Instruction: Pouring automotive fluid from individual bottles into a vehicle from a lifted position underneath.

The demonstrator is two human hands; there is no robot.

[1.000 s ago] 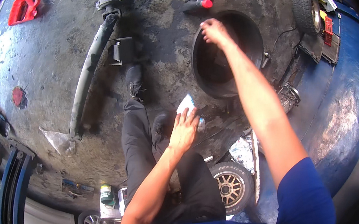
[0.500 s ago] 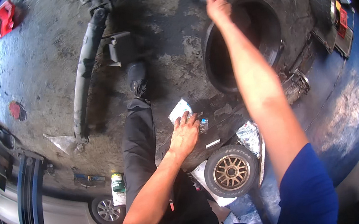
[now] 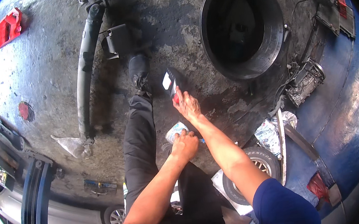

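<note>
My right hand (image 3: 187,105) is closed around the red-capped end of a dark bottle (image 3: 174,78) with a white label, low over the stained floor beside my shoe. Just below it, my left hand (image 3: 185,146) has its fingers curled over a crumpled white wrapper (image 3: 174,132) with blue print. Part of that wrapper is hidden under the fingers. Up and to the right of both hands stands a large round black tub (image 3: 280,51) with dark liquid in it.
A long grey metal shaft (image 3: 88,67) lies left of my leg, a dark metal bracket (image 3: 118,40) beside my shoe (image 3: 139,68). To my right are a wheel with tyre (image 3: 269,157) and a greasy metal part (image 3: 305,84). A blue lift post (image 3: 35,208) and car (image 3: 74,217) are at lower left.
My right hand has come back from beyond the tub to near my left hand, now with the dark bottle. The left hand stays at the wrapper, its fingers more curled. The view has shifted.
</note>
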